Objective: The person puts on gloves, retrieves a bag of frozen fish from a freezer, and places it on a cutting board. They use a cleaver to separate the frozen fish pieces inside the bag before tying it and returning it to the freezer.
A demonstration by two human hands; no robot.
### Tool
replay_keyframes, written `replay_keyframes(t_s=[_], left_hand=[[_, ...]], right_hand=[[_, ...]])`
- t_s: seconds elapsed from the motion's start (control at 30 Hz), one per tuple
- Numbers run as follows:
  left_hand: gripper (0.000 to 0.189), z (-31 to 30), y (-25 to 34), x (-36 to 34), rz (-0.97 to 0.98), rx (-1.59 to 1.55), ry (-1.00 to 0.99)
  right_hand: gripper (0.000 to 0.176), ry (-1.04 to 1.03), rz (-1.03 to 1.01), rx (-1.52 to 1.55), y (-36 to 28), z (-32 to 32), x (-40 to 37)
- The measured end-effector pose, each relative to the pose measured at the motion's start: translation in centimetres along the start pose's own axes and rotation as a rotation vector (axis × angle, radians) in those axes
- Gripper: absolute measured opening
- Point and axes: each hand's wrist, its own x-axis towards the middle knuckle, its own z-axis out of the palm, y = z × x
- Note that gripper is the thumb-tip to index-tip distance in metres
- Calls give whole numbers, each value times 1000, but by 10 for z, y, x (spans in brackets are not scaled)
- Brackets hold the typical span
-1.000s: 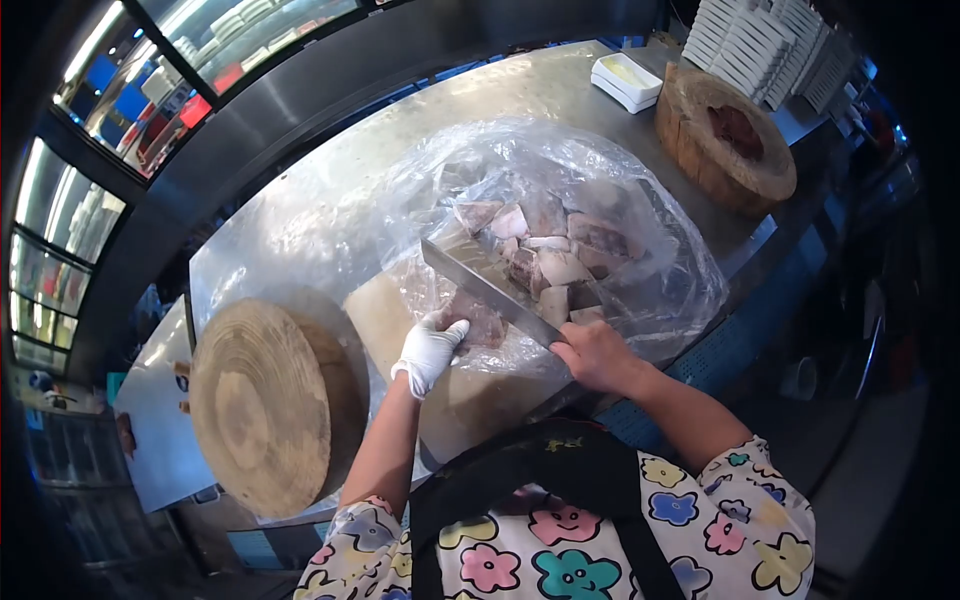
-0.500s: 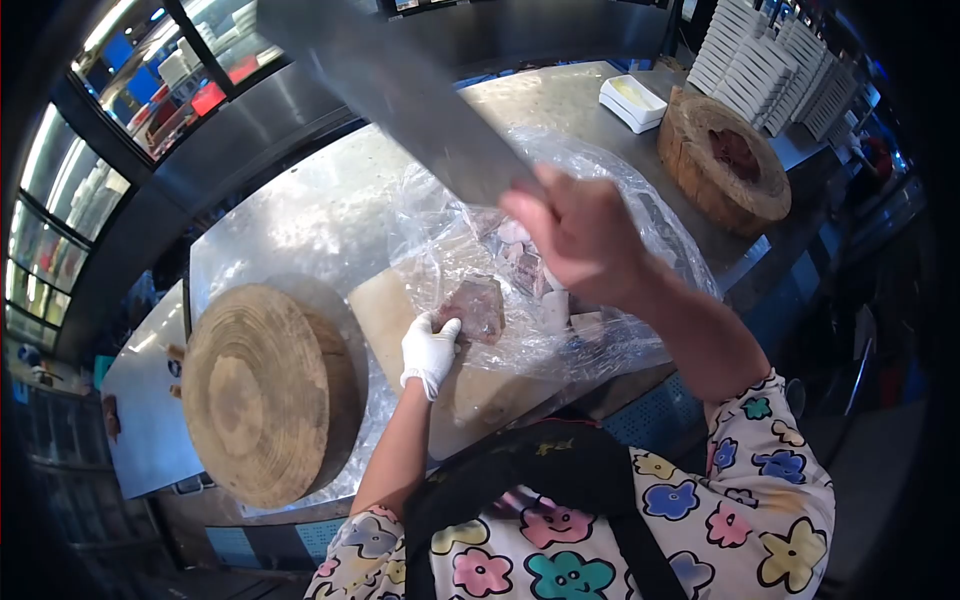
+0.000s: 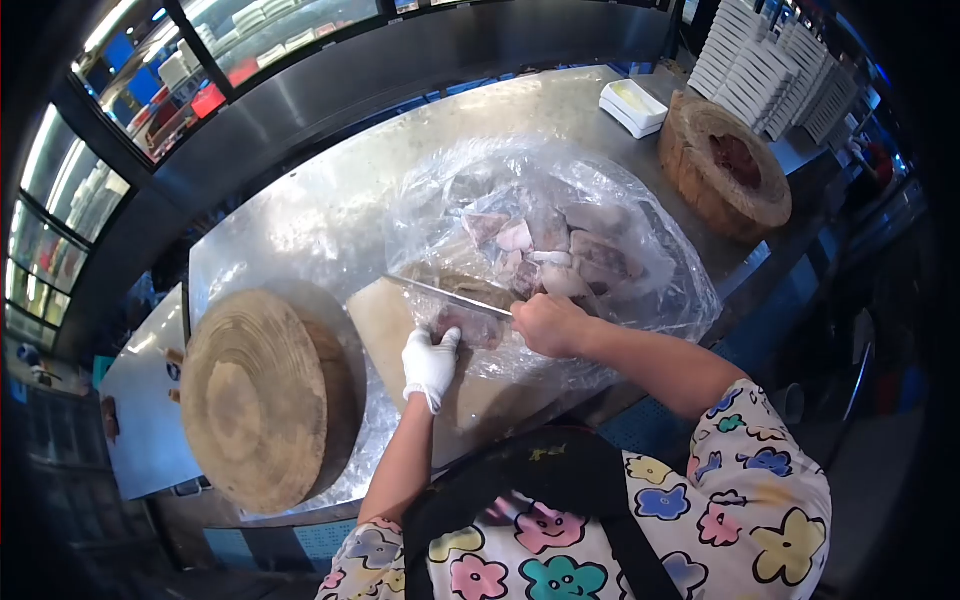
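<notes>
On the pale rectangular cutting board (image 3: 385, 318), a reddish-brown meat chunk (image 3: 470, 326) is gripped by the curled white-gloved left hand (image 3: 430, 363) and met by the broad steel cleaver (image 3: 447, 296) clenched in the bare right hand (image 3: 548, 326); mid-chop is judged, fingers to be kept clear next.

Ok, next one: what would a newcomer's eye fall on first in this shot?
First the cleaver in the bare right hand, its blade down on a chunk of meat that the gloved left hand holds on the pale board at the middle. Just behind lies a big clear plastic bag heaped with cut meat pieces, and a thick round wooden block fills the left end of the steel counter.
</notes>
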Motion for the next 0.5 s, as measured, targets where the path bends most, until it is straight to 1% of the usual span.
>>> replay_keyframes(t_s=[0.07,0.1,0.13,0.2,0.23,0.27,0.3,0.33,0.4,0.43,0.47,0.5], left_hand=[[22,-8,13,-9,55,-5,59],[21,-14,21,-15,33,-127,46],[20,-12,14,-14,48,-306,60],[22,-26,37,-22,-42,-282,35],[23,-18,29,-18,26,-101,29],[25,-3,10,-15,93,83,16],[27,21,-23,-8,55,-60,2],[27,20,-16,-6,123,-43,84],[26,12,-15,-2,13,-20,30],[25,7,-12,-2,-16,-82,-7],[25,4,-8,-5,-10,-79,-5],[26,-2,-4,-7,-101,-125,-17]], right_hand=[[18,11,-32,-22,-1,-4,-5],[19,7,-64,-46,-1,-7,-8],[19,-5,-56,-38,-3,-13,-14],[21,-12,-43,-21,-9,-29,-20],[21,-15,-41,-18,-5,-26,-13],[21,-98,1,-27,-2,-17,-6],[20,-167,43,-39,0,-12,0],[20,-138,40,-58,3,-19,10],[19,-87,-49,-1,-2,-6,8],[19,-95,-35,-33,-5,-4,12],[19,-89,-37,-32,-5,-3,11],[19,-85,-60,-25,-7,-3,11]])
